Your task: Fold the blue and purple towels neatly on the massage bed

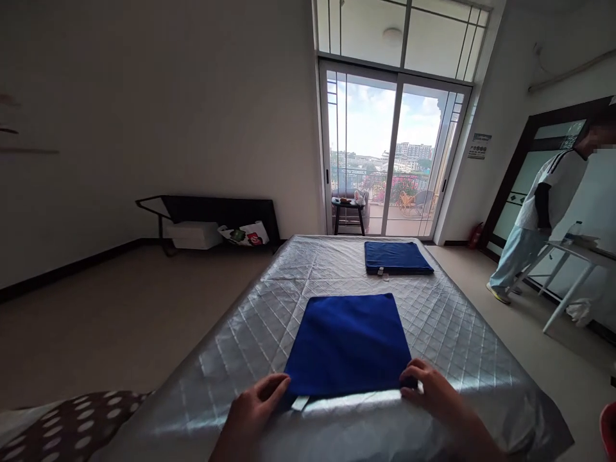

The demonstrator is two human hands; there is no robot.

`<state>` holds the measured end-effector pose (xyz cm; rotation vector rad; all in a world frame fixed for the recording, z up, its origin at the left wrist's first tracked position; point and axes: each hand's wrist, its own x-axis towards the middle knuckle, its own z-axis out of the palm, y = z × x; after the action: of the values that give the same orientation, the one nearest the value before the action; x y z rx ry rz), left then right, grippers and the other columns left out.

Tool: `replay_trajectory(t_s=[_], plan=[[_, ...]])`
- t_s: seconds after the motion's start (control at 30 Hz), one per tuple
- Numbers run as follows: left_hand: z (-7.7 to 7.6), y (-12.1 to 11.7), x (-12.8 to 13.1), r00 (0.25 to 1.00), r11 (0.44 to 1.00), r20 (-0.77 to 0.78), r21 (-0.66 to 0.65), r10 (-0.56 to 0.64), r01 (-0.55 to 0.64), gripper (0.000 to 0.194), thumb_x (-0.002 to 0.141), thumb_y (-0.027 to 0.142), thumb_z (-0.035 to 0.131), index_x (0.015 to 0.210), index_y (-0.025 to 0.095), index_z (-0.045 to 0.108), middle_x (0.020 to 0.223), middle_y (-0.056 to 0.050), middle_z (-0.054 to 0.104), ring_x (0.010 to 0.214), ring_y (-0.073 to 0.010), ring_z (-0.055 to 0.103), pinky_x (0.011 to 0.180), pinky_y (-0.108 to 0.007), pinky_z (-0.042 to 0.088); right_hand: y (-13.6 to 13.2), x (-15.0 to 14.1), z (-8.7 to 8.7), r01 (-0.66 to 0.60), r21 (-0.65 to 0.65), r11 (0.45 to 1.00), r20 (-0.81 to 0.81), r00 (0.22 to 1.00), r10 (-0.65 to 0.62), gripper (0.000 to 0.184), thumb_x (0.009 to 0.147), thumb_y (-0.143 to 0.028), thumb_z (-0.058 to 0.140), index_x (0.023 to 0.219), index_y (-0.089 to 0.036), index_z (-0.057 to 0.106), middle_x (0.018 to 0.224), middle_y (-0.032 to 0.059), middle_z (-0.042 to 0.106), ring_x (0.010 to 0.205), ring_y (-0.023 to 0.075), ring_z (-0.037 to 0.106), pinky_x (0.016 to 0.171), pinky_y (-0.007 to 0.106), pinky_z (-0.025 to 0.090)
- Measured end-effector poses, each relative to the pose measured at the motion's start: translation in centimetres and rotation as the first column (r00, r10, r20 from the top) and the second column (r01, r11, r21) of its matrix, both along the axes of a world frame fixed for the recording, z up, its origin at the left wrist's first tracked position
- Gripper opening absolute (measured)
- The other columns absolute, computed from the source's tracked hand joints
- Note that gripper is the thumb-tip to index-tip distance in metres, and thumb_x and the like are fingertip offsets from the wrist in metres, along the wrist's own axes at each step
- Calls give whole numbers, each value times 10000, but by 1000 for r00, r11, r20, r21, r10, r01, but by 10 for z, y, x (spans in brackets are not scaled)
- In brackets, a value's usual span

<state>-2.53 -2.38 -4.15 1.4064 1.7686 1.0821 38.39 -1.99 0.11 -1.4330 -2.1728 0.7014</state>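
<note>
A flat blue cushion cover (353,343) lies on the silver quilted sheet (240,350), a white tag showing at its near left edge. My left hand (260,401) pinches its near left corner between thumb and fingers. At the near right corner, my right hand (426,385) has its fingers closed on the cloth. Farther back on the sheet rests a neat stack of dark blue covers (397,256), with small white tags at its front edge.
Beyond the bed-like surface is a sliding glass door (394,154) with a black stool (349,215) by it. A black folded frame (221,215) lies along the wall, a white box before it. Another person (548,192) stands right, beside a white table (587,253). Brown dotted cloth (72,423) lies near left.
</note>
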Motion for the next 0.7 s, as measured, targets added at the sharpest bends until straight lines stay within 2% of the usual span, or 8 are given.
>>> replay_trajectory(t_s=[0.1, 0.17, 0.37, 0.47, 0.57, 0.7], plan=[[-8, -2, -6, 997, 999, 74, 33, -16, 14, 486, 662, 627, 636, 936, 250, 775, 970, -32, 802, 928, -285, 749, 766, -312, 605, -10, 8, -4, 102, 6, 995, -42, 994, -102, 170, 847, -251, 611, 948, -268, 746, 1065, 44, 688, 870, 174, 672, 854, 302, 522], [-10, -3, -8, 996, 998, 82, 58, -44, 39, 518, 636, 613, 668, 988, 245, 768, 980, -35, 801, 957, -293, 744, 807, -338, 606, -8, 7, -4, 108, -1, 994, -57, 993, -108, 195, 838, -207, 589, 927, -266, 752, 1068, 42, 692, 861, 167, 676, 842, 291, 529], [5, -11, 4, 999, 991, -20, 133, -31, 33, 421, 675, 591, 701, 944, 274, 762, 941, -9, 800, 920, -265, 746, 810, -323, 598, 1, 4, -1, 52, 23, 998, -11, 999, -51, 235, 848, -176, 566, 933, -267, 765, 1048, 36, 712, 831, 170, 700, 813, 280, 545], [7, -12, 7, 997, 977, -77, 215, 13, 3, 399, 732, 619, 641, 899, 278, 763, 939, -17, 791, 875, -247, 738, 784, -316, 593, -1, 4, 0, 31, 99, 995, 6, 999, -32, 247, 909, -202, 517, 933, -263, 755, 1029, 46, 721, 878, 190, 712, 834, 296, 545], [8, -9, 6, 988, 945, -145, 328, 60, -9, 408, 781, 645, 585, 863, 288, 765, 955, -33, 772, 833, -224, 725, 759, -305, 585, -5, 5, 3, 51, 199, 979, -56, 998, -41, 244, 946, -227, 490, 971, -256, 731, 1011, 53, 727, 891, 203, 715, 839, 320, 559], [26, -4, 3, 973, 897, -197, 442, 117, -19, 507, 766, 741, 547, 801, 282, 759, 996, -65, 763, 883, -242, 723, 795, -320, 576, -6, 7, 13, 92, 338, 937, -209, 978, -20, 217, 978, -306, 489, 1000, -259, 700, 982, 51, 729, 839, 198, 719, 788, 336, 595]])
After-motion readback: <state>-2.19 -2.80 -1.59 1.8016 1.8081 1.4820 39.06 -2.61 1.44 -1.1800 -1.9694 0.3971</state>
